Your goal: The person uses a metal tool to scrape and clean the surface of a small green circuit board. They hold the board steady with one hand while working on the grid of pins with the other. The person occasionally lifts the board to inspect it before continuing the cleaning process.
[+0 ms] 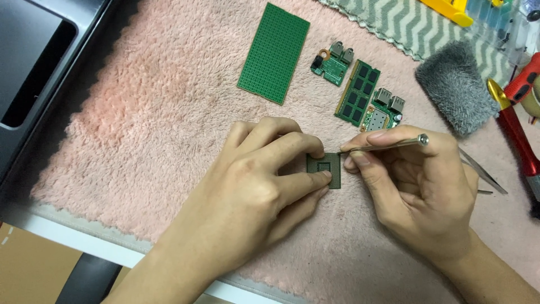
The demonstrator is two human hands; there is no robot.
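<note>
The left hand [264, 174] is pinning a small square chip [325, 169] to the pink fleece mat [157, 112], fingertips pressing on its near and far edges. Just beside it, the right hand [416, 180] is pinching a thin metal tool [388, 145], tip touching the chip's far edge. Green circuit boards [274, 53] are lying beyond both hands.

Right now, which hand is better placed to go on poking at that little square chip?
The right hand, probably: it holds the thin metal tool, whose tip already meets the chip's top edge. The left hand only pins the chip on the pink mat.
</note>
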